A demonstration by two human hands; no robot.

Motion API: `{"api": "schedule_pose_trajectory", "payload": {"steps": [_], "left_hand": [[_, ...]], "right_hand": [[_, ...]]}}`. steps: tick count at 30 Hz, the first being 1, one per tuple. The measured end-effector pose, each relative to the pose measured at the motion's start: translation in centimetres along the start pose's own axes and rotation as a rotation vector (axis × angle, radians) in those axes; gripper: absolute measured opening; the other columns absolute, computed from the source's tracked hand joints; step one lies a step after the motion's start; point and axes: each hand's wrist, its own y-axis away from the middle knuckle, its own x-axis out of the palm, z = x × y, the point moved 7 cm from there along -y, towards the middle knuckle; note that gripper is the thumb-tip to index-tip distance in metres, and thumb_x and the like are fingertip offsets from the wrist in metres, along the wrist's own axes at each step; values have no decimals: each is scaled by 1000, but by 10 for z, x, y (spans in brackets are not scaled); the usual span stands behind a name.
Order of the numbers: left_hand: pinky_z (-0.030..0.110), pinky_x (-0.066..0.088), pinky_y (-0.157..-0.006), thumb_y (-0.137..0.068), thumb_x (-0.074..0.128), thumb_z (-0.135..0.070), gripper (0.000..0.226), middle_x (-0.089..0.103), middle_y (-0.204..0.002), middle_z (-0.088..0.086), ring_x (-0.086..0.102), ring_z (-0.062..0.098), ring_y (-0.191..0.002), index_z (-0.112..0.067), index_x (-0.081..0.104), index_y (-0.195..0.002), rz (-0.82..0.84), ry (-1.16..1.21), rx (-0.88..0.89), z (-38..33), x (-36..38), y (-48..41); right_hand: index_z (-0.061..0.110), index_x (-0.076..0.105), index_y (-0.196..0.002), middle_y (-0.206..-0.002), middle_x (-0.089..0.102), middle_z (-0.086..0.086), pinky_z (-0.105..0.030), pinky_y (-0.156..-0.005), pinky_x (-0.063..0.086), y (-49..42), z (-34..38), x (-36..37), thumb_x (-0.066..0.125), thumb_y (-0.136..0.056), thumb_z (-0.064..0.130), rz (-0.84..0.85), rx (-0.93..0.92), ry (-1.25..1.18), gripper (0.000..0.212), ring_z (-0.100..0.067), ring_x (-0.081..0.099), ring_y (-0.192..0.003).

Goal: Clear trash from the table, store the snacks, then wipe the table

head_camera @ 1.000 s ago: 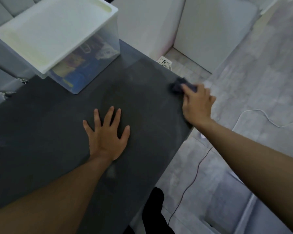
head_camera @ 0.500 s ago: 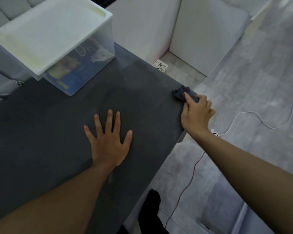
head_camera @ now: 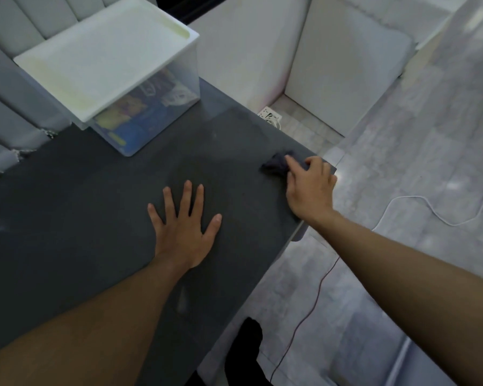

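Observation:
My left hand (head_camera: 183, 232) lies flat with fingers spread on the dark grey table (head_camera: 67, 224), near its middle. My right hand (head_camera: 310, 188) grips a small dark blue cloth (head_camera: 275, 164) and holds it against the tabletop near the far right corner. Part of the cloth is hidden under my fingers. A clear storage box (head_camera: 151, 121) with a white lid (head_camera: 103, 57) stands at the table's far side, with colourful snack packs showing through its wall.
The table's right edge runs diagonally by my right wrist. Beyond it, on the grey floor, lie a white cable (head_camera: 418, 210), a thin red cable (head_camera: 313, 305) and a white power strip (head_camera: 269, 116). Grey upholstered panels stand at the left.
My right hand has slid the cloth a little inward from the table's right corner. My left hand has stayed flat in the same spot.

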Motion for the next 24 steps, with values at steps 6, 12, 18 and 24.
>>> {"api": "schedule_pose_trajectory", "payload": {"steps": [6, 12, 18, 24], "left_hand": [[65, -12, -118, -93, 6, -76, 80, -33, -162, -9, -32, 33, -148, -35, -24, -155, 87, -5, 3, 1, 1, -1], [60, 2, -123, -95, 17, -74, 81, -20, -167, -8, -13, 36, -154, -34, -15, -158, 186, -31, 28, -5, -29, -2], [57, -1, -123, -97, 18, -69, 75, -9, -169, -9, -9, 31, -155, -36, -6, -160, 44, -74, 98, -10, -106, 16], [61, 1, -122, -98, 17, -69, 74, -3, -170, -3, -5, 33, -155, -34, 0, -160, -124, -91, 112, 12, -207, 41]], "right_hand": [[31, 34, -148, -139, 37, -7, -46, -102, 29, -2, -6, 6, 29, -103, 45, 84, 22, 53, 47, -30, 32, -125], [32, 13, -155, -159, 17, -7, -52, -111, 22, 0, 3, -11, 26, -101, 53, 246, 11, 124, 59, -35, 21, -140], [33, 13, -156, -162, 19, -7, -54, -114, 22, 13, 40, -70, 24, -99, 61, 237, -61, 85, 64, -32, 22, -145], [30, 22, -154, -161, 27, -4, -54, -113, 27, 22, 106, -157, 26, -97, 65, 142, -133, -3, 68, -27, 28, -146]]}}
